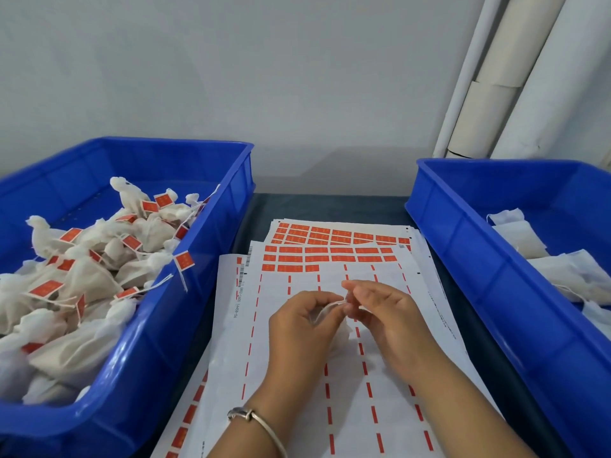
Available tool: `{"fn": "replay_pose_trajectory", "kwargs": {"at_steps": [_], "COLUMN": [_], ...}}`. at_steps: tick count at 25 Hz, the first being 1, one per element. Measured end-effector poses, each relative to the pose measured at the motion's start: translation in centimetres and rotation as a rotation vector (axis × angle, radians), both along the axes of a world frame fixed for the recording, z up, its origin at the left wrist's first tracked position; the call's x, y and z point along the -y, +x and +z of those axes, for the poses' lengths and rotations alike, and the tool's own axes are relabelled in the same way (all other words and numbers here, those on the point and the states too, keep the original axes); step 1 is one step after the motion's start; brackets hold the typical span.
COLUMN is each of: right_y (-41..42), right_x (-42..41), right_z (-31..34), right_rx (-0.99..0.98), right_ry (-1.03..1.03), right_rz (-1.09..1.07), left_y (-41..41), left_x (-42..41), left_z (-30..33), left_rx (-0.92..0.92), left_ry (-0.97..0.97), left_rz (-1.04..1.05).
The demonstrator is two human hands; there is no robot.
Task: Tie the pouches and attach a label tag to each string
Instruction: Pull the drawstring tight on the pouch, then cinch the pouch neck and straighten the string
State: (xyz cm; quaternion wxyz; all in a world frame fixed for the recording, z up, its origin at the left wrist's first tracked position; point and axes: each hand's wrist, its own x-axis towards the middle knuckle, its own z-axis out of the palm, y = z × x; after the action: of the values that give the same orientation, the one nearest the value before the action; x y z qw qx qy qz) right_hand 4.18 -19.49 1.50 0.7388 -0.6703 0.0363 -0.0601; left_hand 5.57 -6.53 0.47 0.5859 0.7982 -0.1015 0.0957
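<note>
The label sheet point(330, 342) with its rows of orange stickers serves as the landmark. Left of it stands a blue bin point(205, 246) heaped with tied pouches point(86, 276) already carrying orange tags. Right of it a second blue bin point(463, 246) holds flat, untied pouches point(529, 239).

Above the middle of the sheet, both hands work one white pouch point(340, 335), which hangs just below and between them, largely hidden. Its string point(330, 305) runs roughly left to right between the two sets of fingertips, a short span lying level.

The left hand point(301, 322) curls its fingers round the pouch neck and pinches one end of the string. The right hand point(383, 312) pinches the other end, with its forefinger raised. Both hands are equally near; tightening the knot will likely mean pulling apart along that line. The remaining stickers lie farther up the sheet, beyond the hands.
</note>
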Motion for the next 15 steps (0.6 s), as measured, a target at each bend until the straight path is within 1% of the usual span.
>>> {"fn": "replay_pose_trajectory", "kwargs": {"at_steps": [4,8,15], "right_y": [-0.3,-0.4,-0.6], "right_x": [-0.5,0.3,2.0], "right_z": [-0.5,-0.2,-0.3], "right_rx": [0.057,0.053,-0.027], "right_ry": [-0.137,-0.136,-0.321], "right_rz": [0.021,-0.017,0.135], "left_y": [-0.2,-0.3,-0.2], "left_x": [0.2,0.2,-0.3], "left_z": [-0.1,0.1,0.0], "left_rx": [0.047,0.051,0.070], "left_ry": [0.009,0.032,0.066], "left_rz": [-0.043,-0.048,-0.057]}}
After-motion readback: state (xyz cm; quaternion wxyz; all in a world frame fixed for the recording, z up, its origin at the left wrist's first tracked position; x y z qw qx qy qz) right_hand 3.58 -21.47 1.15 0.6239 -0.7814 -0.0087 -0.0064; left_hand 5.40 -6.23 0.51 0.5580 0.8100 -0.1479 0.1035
